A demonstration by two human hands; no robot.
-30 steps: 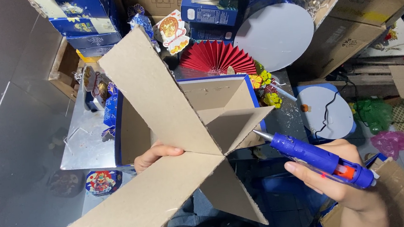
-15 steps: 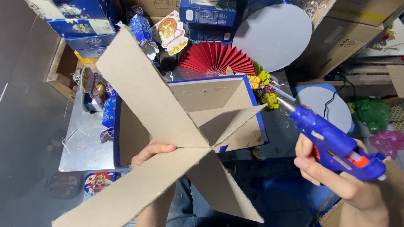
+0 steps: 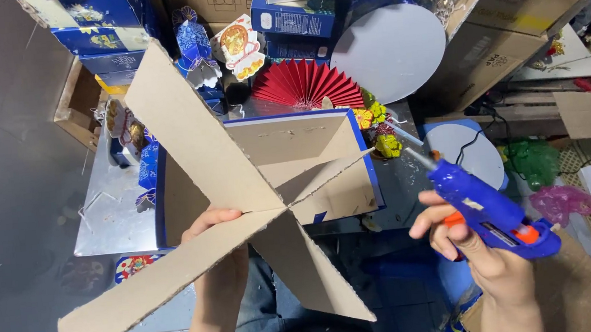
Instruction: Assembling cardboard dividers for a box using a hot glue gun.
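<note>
- The left hand (image 3: 218,249) grips a brown cardboard cross of interlocked flat panels (image 3: 226,194) near its centre, thumb on the front face and fingers wrapped behind it
- The cross fills the middle of the view, with arms running out toward 11, 2, 5 and 8 o'clock
- The right hand (image 3: 474,253), at 4 o'clock from the cross, is clenched around a blue hot-glue gun with an orange trigger (image 3: 487,209), and one finger lies on the trigger
- The gun's nozzle points toward 10 o'clock and sits just beside the tip of the cross's 2 o'clock arm, apart from it
- Behind the cross stands an open blue-edged cardboard box (image 3: 338,155)
- At 12 o'clock from the box lies a red pleated paper fan (image 3: 306,85), with a white round disc (image 3: 389,52) at 2 o'clock
</note>
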